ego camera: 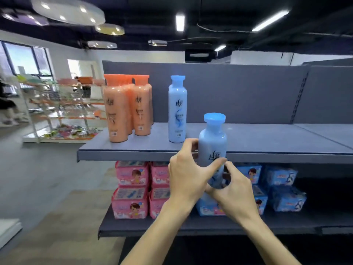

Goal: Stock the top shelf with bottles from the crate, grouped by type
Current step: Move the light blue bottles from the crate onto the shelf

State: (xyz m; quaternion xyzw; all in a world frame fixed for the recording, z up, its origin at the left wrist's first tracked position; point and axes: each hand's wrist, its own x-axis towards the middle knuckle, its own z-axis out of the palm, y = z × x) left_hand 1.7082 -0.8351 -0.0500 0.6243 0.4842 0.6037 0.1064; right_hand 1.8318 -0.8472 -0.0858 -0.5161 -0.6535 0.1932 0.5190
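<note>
Pale blue plastic bottle with a blue flared cap (213, 148): upright, held in front of the top shelf's front lip, its base below the lip and not resting on the board
Left hand (186, 175): fingers and thumb curled round the bottle's left side and front
Right hand (232, 190): fingers wrapped round the bottle's lower end
Grey metal top shelf (267, 142): bare to the right of the bottles
White-blue plastic bottle with a blue cap (177, 109): upright on the top shelf, just left of and behind the held one
Cluster of orange plastic bottles with orange caps (128, 108): upright at the shelf's left end, touching each other
Lower shelf: pink packs (131, 188) at left, blue packs (282, 188) at right
</note>
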